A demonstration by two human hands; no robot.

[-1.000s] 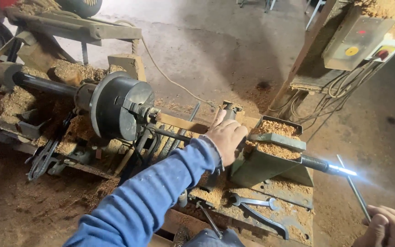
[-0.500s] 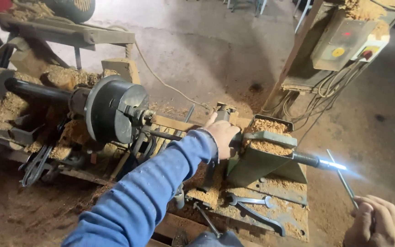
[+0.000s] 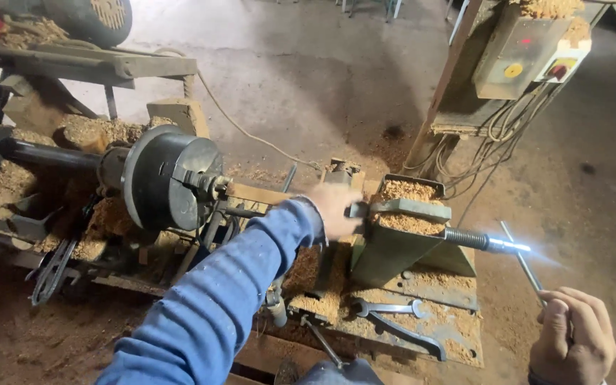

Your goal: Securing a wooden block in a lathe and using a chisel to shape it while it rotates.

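Wood lathe on a sawdust-covered bed (image 3: 422, 335), with bare concrete floor (image 3: 322, 78) open behind it. The left hand (image 3: 333, 209), fingers curled, rests on the green tailstock (image 3: 401, 242), whose tray is heaped with shavings; whether it grips is unclear. The chuck (image 3: 169, 178) stands to its left, apart. The right hand (image 3: 572, 335) is closed around a thin metal rod (image 3: 522, 260), just beyond the tailstock screw (image 3: 475, 240). Wrenches (image 3: 393, 317) lie below.

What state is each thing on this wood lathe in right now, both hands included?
Left hand: reaching over the lathe, against the tailstock.
Right hand: closed around a thin metal rod.
Tailstock: topped with shavings.
Chuck: no workpiece visible.
Wrenches: lying flat on the bed.
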